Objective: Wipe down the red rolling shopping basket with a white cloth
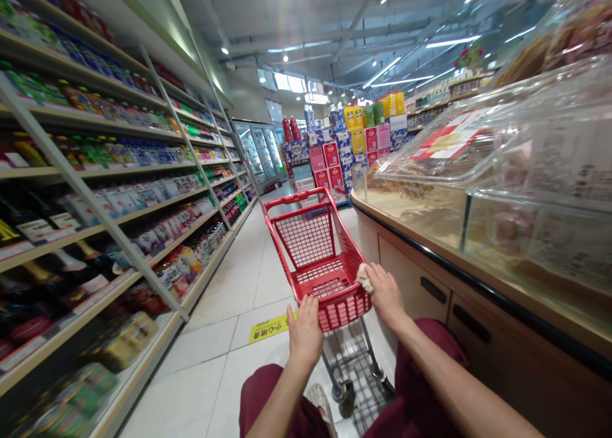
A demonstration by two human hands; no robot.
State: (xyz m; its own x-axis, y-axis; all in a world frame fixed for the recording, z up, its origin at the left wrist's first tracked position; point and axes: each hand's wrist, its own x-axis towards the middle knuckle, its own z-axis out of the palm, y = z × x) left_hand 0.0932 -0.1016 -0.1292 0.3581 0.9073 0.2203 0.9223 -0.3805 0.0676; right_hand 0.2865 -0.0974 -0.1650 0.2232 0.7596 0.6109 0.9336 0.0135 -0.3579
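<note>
A small red plastic shopping cart (312,234) with grid walls stands in front of me, its wheels on the tiled floor. My left hand (306,331) grips the near rim of its basket, with the thumb sticking out to the left. At the basket's near right corner, my right hand (385,292) presses a crumpled whitish cloth (364,277) against the rim. Its fingers are bent over the cloth and partly hide it. Inside the basket the red floor shows.
Drink shelves (115,215) line the left side. To the right runs a display counter (411,234) with clear plastic packs above it. Stacked cartons (332,160) stand ahead. A yellow floor sign (268,328) lies left of the cart. My knees flank the cart's wheels.
</note>
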